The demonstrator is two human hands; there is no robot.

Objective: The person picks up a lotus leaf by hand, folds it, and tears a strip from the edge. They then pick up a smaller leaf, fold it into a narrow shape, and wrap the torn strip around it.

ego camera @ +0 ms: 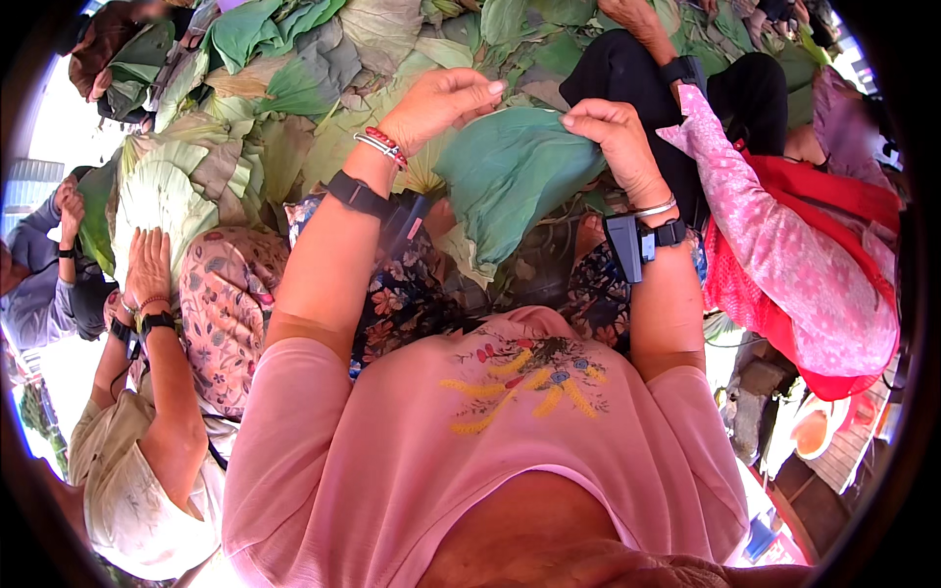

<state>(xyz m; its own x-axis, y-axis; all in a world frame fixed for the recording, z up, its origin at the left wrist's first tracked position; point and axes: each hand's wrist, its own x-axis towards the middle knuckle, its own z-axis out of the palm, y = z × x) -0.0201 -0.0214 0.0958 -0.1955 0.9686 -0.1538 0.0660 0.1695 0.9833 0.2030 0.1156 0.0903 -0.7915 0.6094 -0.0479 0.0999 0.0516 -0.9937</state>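
A limp blue-green lotus leaf (514, 176) hangs in front of me, its lower tip turning pale and yellowish. My right hand (614, 136) pinches its upper right edge between thumb and fingers. Just above the leaf's upper left edge is my left hand (448, 103), thumb and forefinger close together. Its lower fingers are partly hidden near the leaf, so whether they grip it is unclear. Beneath and beyond lie many overlapping leaves, among them a yellowish one (342, 158) and a greener one (301, 92).
At my left, a person's hands (149, 268) press on a stack of pale leaves (158, 195). Close on my right sits a person with a pink patterned sleeve (764, 250) and dark trousers (625, 88). More people sit around the leaf pile. My floral-clad knees flank the hanging leaf.
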